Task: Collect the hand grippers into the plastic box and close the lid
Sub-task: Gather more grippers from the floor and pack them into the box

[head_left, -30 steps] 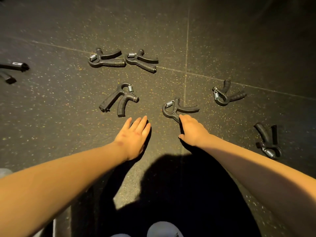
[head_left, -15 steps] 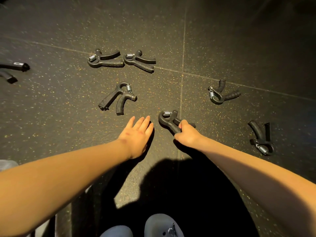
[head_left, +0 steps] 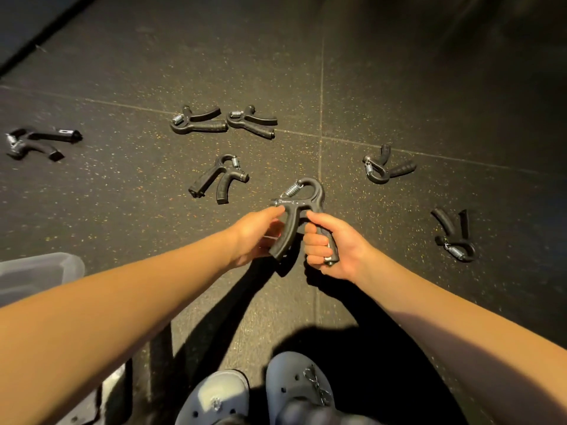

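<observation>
Dark speckled rubber floor (head_left: 122, 210), tile seams crossing mid-floor. We hold one hand gripper (head_left: 299, 207) up over seam: spring end points away from us, both handles toward us, long axis near-to-far. Right hand (head_left: 337, 246) clenched round right handle; left hand (head_left: 254, 237) grasps left handle (thumb up by adjuster bar). Nearest loose gripper (head_left: 217, 179) lies just beyond left hand; five others spread left, far, right. Plastic box (head_left: 36, 274) at floor's near-left, well apart from hands, bare floor between.
</observation>
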